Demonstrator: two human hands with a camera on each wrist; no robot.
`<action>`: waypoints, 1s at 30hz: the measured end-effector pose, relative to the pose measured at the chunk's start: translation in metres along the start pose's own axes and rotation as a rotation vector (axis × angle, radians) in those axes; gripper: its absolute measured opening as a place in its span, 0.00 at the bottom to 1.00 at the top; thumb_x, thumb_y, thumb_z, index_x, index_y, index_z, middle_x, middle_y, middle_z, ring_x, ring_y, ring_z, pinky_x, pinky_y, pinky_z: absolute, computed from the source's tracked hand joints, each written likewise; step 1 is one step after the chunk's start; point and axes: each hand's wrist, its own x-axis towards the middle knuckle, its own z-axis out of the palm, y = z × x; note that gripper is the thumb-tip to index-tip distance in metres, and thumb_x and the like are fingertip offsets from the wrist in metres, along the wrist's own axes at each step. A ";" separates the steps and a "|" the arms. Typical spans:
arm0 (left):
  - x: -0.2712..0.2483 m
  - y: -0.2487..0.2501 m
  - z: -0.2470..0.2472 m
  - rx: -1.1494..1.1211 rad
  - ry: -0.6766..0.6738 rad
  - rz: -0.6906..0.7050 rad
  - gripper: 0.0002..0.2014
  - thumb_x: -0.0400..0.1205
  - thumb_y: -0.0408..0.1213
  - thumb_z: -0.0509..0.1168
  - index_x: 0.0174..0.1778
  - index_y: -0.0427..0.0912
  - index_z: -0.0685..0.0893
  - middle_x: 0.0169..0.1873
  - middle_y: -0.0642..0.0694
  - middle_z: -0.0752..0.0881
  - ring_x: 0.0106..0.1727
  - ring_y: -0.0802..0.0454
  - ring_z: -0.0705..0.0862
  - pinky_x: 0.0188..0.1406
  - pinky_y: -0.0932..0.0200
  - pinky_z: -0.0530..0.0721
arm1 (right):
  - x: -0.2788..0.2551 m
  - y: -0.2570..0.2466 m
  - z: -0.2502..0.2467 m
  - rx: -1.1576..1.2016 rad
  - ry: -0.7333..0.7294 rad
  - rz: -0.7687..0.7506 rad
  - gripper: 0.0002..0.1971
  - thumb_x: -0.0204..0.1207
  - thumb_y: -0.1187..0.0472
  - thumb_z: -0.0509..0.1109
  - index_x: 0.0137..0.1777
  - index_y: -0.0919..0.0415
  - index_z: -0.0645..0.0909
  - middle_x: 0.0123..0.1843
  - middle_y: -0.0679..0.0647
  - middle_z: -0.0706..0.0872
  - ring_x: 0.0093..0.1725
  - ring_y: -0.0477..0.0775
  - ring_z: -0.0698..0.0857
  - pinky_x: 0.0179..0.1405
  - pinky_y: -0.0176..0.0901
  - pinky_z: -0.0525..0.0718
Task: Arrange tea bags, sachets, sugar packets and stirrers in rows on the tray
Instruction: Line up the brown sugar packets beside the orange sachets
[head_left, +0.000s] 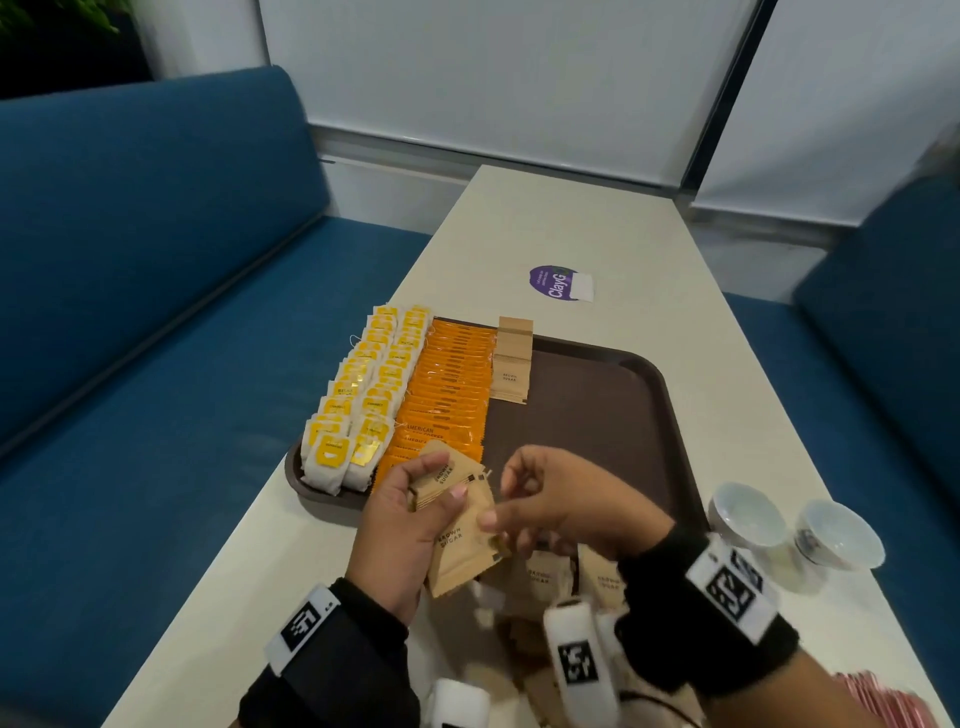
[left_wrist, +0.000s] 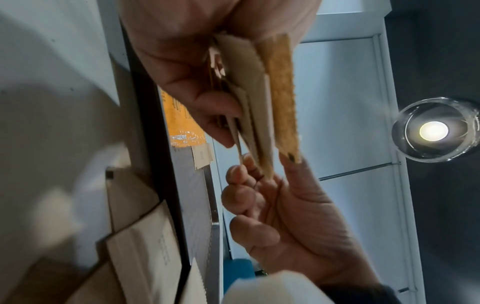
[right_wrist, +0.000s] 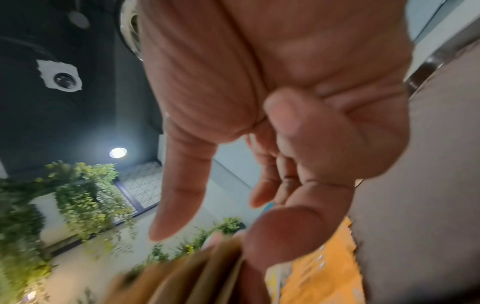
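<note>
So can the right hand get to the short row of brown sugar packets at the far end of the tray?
Probably yes. The right hand hovers over bare tray, nothing between it and the brown sugar row; its fingertips only touch the left hand's packets.

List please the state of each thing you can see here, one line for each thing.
Left hand: holds a stack of brown sugar packets.
Right hand: fingers curled, touching the edge of the stack.
Tea bags: two rows on the tray.
Orange sachets: one full row.
Brown sugar row: short, only begun.
Loose sugar packets: lying unsorted on the table.
Two cups: tipped on their sides.
</note>
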 end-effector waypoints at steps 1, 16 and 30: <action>-0.001 -0.001 0.001 -0.004 0.017 0.009 0.14 0.75 0.24 0.67 0.53 0.44 0.81 0.58 0.37 0.84 0.55 0.41 0.84 0.49 0.49 0.85 | -0.006 0.003 0.010 -0.009 0.024 -0.010 0.21 0.62 0.58 0.83 0.46 0.57 0.72 0.33 0.54 0.86 0.26 0.48 0.82 0.16 0.33 0.67; -0.011 -0.006 -0.003 -0.034 -0.187 -0.147 0.26 0.76 0.13 0.59 0.59 0.48 0.81 0.53 0.41 0.87 0.48 0.42 0.87 0.30 0.53 0.87 | -0.011 0.030 0.023 0.237 0.267 -0.032 0.09 0.75 0.68 0.72 0.49 0.62 0.74 0.38 0.61 0.89 0.25 0.50 0.83 0.12 0.36 0.74; 0.009 -0.003 -0.012 0.054 -0.112 -0.086 0.21 0.75 0.21 0.67 0.57 0.50 0.81 0.57 0.44 0.85 0.60 0.41 0.84 0.50 0.48 0.84 | 0.058 -0.016 -0.064 0.164 0.447 0.098 0.07 0.83 0.64 0.62 0.53 0.65 0.80 0.46 0.58 0.86 0.35 0.49 0.84 0.20 0.36 0.78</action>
